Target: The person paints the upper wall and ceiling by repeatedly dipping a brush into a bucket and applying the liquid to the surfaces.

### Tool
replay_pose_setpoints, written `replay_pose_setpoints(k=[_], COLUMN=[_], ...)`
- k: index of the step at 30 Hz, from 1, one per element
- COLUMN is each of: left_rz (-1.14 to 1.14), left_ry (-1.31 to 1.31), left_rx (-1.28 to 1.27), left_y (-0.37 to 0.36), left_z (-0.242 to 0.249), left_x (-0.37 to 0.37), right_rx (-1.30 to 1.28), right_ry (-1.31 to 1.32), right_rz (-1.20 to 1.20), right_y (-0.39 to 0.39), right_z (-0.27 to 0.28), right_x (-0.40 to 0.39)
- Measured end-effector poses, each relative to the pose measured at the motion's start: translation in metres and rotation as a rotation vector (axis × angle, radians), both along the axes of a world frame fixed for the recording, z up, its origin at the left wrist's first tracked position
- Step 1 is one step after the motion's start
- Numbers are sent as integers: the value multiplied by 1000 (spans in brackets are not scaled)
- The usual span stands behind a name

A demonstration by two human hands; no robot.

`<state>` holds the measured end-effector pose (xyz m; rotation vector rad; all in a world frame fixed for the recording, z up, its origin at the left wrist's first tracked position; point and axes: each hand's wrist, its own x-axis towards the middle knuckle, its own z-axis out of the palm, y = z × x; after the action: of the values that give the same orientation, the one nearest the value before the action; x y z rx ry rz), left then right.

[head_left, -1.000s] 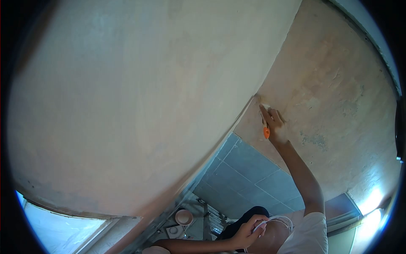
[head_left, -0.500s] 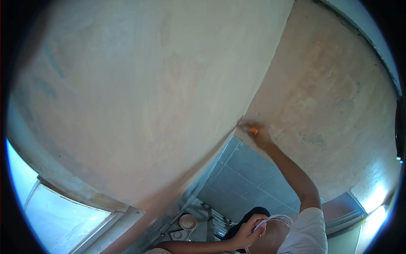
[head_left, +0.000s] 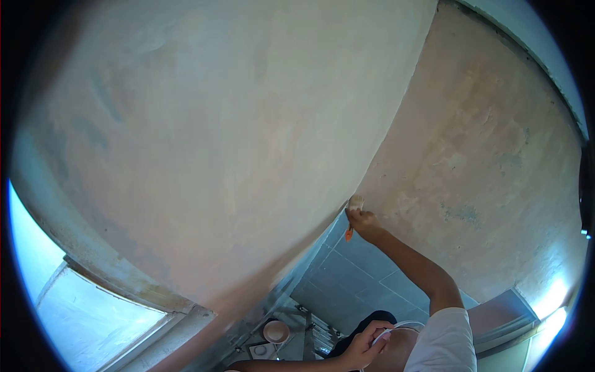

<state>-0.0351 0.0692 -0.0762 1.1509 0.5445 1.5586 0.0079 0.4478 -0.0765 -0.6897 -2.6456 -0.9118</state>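
A paintbrush with pale bristles and an orange handle is gripped in my right hand. Its bristles point up against the wall corner, right where the plaster meets the grey tiles; the handle's orange end hangs below my fingers. Down by my chest, my left hand is closed around a white cord that loops near my neck.
A broad plastered wall fills the left, meeting a patchy plastered wall on the right. Far below stand a round pinkish container and a metal ladder-like frame. A bright window is at lower left.
My right hand has moved down along the corner to the tile edge, and the brush has swung so its bristles point up. My left hand keeps its hold on the cord.
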Motion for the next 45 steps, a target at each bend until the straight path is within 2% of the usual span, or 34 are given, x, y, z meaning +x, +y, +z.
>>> replay_pose_setpoints(k=[2, 4, 6, 7, 9, 11, 13, 14, 16, 17, 19, 21, 23, 24, 26, 28, 30, 31, 33, 35, 38, 39, 41, 43, 44, 45], left_rz=[-46, -87, -273, -279, -77, -92, -111, -114, -131, -120, -111, -7, 53, 118, 127, 131, 19, 18, 3, 25, 53, 57, 69, 79, 86, 92], left_ry=[-26, -64, -163, -164, -113, -146, -182, -197, -210, -143, -68, 25, 79, 119, 61, -4, -23, -19, -63, -56, -26, -1, -38, -71, -16, 40], left_rx=[-36, -68, -198, -196, -41, -49, -65, -73, -75, -70, -59, 58, 66, 65, 125, 173, 28, 33, -53, -46, -58, -77, -51, -27, -17, -6], left_y=[1, 2, 2, 1, 2, 2, 4, 4, 4, 4, 3, 4, 2, 3, 7, 6, 4, 3, 0, 2, 3, 3, 4, 1, 0, 0], left_z=[-6, 1, 9, 8, 1, -4, -6, -7, -6, -4, 0, 3, 0, 0, 7, 7, 3, 5, 9, 5, 15, 19, 16, 16, 19, 22], left_x=[-6, -15, -25, -21, -11, -11, -9, -7, -6, -8, -10, -10, -10, -10, -10, -7, -6, -5, -1, 2, 1, 0, 5, 5, 2, 0], right_rx=[-318, -388, -487, -518, -655, -527, -153, -154, 201, 329, 394, -30, -209, -195, -140, -816, -931, -677, 168, 201, 338, 340, 468, 345, 354, 186], right_ry=[98, 191, 281, 281, 626, 719, 557, 554, 330, 213, -161, 0, 36, 46, 335, 764, 869, 822, 508, 522, 475, 475, 247, 150, 154, 204], right_rz=[111, 52, -69, -132, -119, -85, -33, -39, 15, 20, -183, -44, 16, 14, 98, -351, -459, -320, 162, 36, -47, -45, -59, 55, 56, -13], right_y=[-2, -3, 6, 15, 16, 19, -25, -26, -33, -32, -9, -32, -32, -18, 7, -38, -38, -32, 22, -30, -36, -33, -16, -7, -16, -29], right_z=[-13, -5, 12, 27, 87, 143, 212, 208, 194, 171, 81, 44, 9, 6, 11, 132, 204, 226, 264, 338, 363, 353, 302, 246, 240, 239], right_x=[-4, -8, -4, 3, 12, 26, 25, 29, 45, 50, 72, 61, 65, 68, 77, 50, 50, 54, 78, 55, 43, 43, 46, 58, 59, 58])
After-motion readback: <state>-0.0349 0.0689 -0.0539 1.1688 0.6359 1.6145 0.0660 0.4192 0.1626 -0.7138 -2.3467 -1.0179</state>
